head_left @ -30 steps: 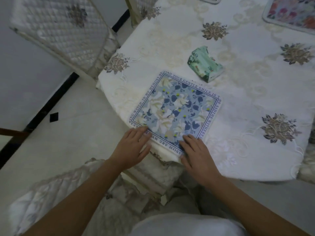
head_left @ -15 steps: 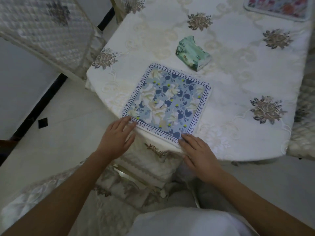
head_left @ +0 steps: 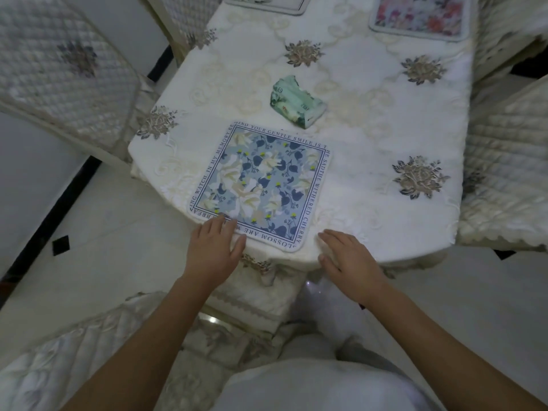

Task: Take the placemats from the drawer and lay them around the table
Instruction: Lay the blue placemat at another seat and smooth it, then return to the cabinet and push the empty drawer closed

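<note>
A square blue floral placemat (head_left: 261, 185) with lettering round its border lies flat at the near edge of the table (head_left: 370, 179), which wears a white embroidered cloth. My left hand (head_left: 215, 249) lies open, its straight fingertips touching the mat's near left corner. To the right of the mat, my right hand (head_left: 345, 259) rests open on the cloth at the table's edge, just off the mat's near right corner. Across the table lie a pink floral placemat (head_left: 419, 17) and, partly cut off, a pale placemat (head_left: 267, 2).
A crumpled green tissue pack (head_left: 296, 103) sits just beyond the blue mat. Quilted chairs stand at the left (head_left: 65, 69), at the right (head_left: 504, 173) and tucked under the table in front of me (head_left: 255, 295). Pale floor tiles lie to the left.
My right hand has slid off the mat's near edge to the right onto the cloth. My left hand stays at the mat's near left corner. The mat lies still.
</note>
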